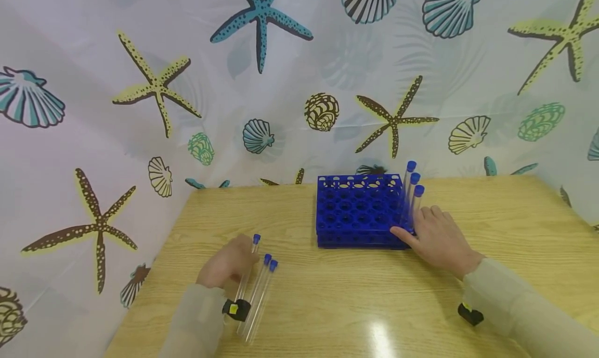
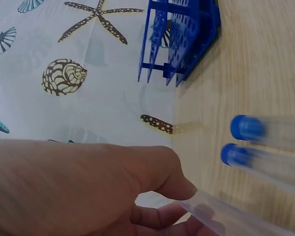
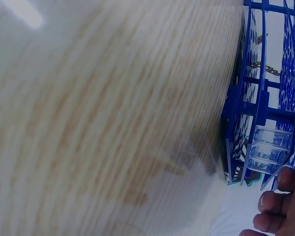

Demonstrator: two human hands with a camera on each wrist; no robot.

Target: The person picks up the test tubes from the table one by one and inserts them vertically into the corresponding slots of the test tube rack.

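Observation:
My left hand (image 1: 229, 261) pinches a clear test tube (image 1: 244, 284) with a blue cap between thumb and fingers, low over the table's left part. In the left wrist view the thumb lies on the tube (image 2: 236, 221), near its capped end. Just right of it, two more blue-capped test tubes (image 1: 259, 299) lie side by side on the wood. A blue test tube rack (image 1: 357, 238) stands near the back edge, with three capped tubes (image 1: 416, 204) upright in its right end. My right hand (image 1: 440, 241) grips that end, thumb at the front; its fingertips show by the rack (image 3: 258, 105) in the right wrist view.
The wooden table (image 1: 337, 301) runs up to a hanging cloth (image 1: 290, 155) printed with starfish and shells, which also closes off the left side. Several holes of the rack, left of the standing tubes, have no tube in them.

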